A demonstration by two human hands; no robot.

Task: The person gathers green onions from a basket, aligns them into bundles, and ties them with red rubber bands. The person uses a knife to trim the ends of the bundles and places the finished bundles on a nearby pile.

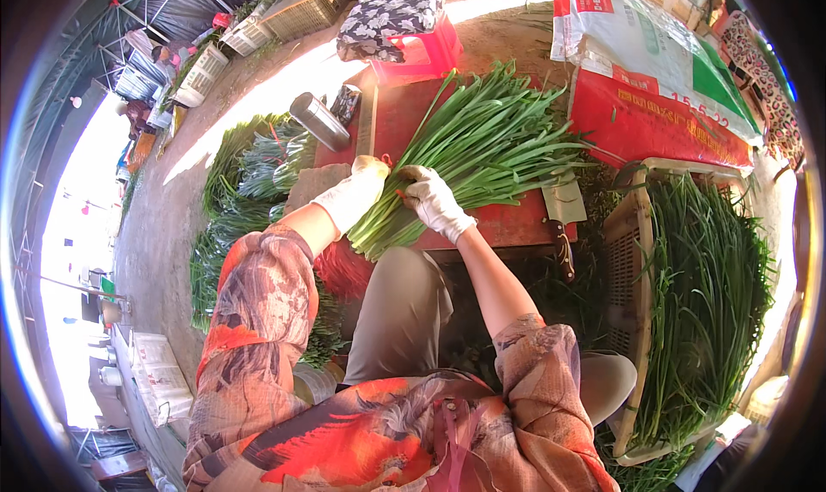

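Note:
A large bunch of Chinese chives lies across a red board, its pale stalk ends pointing toward my knee. My left hand, in a whitish glove, is at the left side of the stalks, with a bit of red tie showing at its fingertips. On the other side, my gloved right hand has its curled fingers against the stalks, and an orange-red bit shows beside them. The fingers' exact hold on the tie is partly hidden. At the board's right edge lies a cleaver with a dark handle. Red ties are heaped below my left hand.
A plastic crate full of long green leaves stands at right, below printed sacks. A metal flask is at the board's upper left. Bundled greens are piled at left. A pink stool with a patterned cushion stands beyond.

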